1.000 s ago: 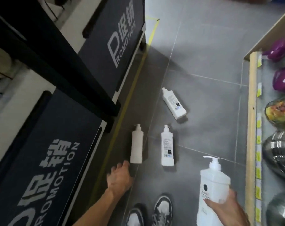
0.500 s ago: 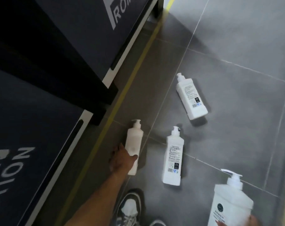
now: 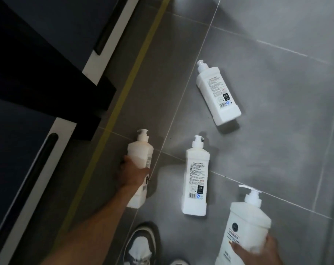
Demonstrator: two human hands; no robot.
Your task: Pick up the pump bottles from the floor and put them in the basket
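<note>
The left hand (image 3: 132, 174) grips a small bottle (image 3: 140, 155) down at the floor (image 3: 277, 131), the right hand (image 3: 258, 251) holds a bigger bottle (image 3: 246, 226) (upright), while the middle bottle (image 3: 195, 176) and the far bottle (image 3: 217, 92) lie flat.

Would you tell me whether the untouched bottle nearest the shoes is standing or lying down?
Lying down: the bottle rests lengthwise on the floor, printed label facing up, pump pointing away from the shoes.

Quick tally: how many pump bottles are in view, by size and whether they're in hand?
Slim bottles lying loose on the floor: 2
Slim bottle gripped by the left hand: 1
Large bottle held by the right hand: 1
Total: 4
</note>
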